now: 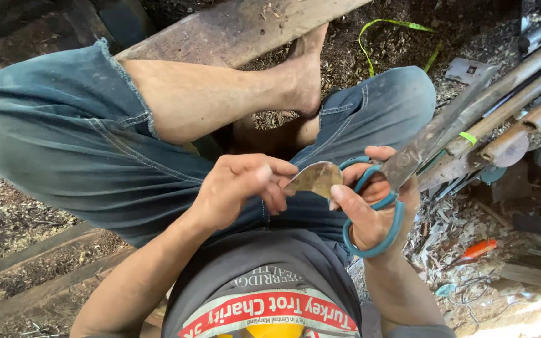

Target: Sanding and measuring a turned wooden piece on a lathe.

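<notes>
The right hand (377, 206) is gripping teal-handled scissors (408, 163), while the left hand (239, 188) is pinching a thin brown piece (316, 178); fingertips beside the blades are risking a nick.

Thin curved piece (315, 178) sits between left hand (236, 188) and right hand (374, 209); scissors (408, 156) in the right; poles (515, 94) far right.

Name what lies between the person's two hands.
In the head view, a thin brown curved piece spans between left hand and right hand, which holds teal-handled scissors.
</notes>
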